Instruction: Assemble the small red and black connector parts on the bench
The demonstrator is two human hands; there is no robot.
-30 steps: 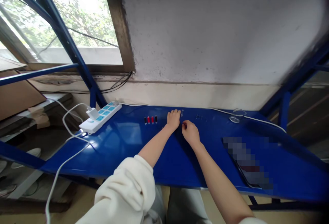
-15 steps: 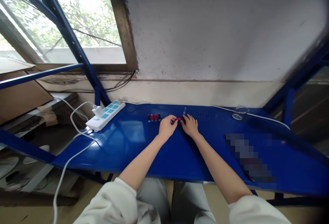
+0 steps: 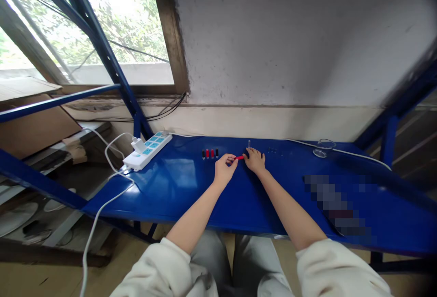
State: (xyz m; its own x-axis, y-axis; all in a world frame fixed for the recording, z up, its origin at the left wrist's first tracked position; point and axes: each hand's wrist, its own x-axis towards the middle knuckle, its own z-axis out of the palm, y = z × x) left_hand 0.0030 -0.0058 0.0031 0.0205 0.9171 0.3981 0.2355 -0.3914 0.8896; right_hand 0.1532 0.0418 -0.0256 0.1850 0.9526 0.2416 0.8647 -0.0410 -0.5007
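Note:
Between my two hands lies a small red tube-shaped piece [image 3: 240, 157], just above the blue table [image 3: 191, 197]. My left hand [image 3: 223, 170] pinches its left end with thumb and fingertips. At the right end are the thumb and fingertips of my right hand [image 3: 255, 161], closed in on it; the exact contact is too small to see clearly. A clear slim tube [image 3: 249, 143] stands right behind my right hand. To the left, a short row holds small red pieces [image 3: 207, 153] between black pieces [image 3: 203, 154], upright with clear-looking lower ends.
A white power strip [image 3: 147, 151] with a plugged-in adapter and trailing cable sits at the left. Several tiny clear pieces [image 3: 271, 150] lie right of my hands. Farther right are a clear round container [image 3: 320, 153] and a pixelated dark item [image 3: 336, 206]. A wall closes the back.
My right hand has closed in on the right end of the red piece, which my left hand still holds. The whole view has shifted slightly, moving the scene rightward.

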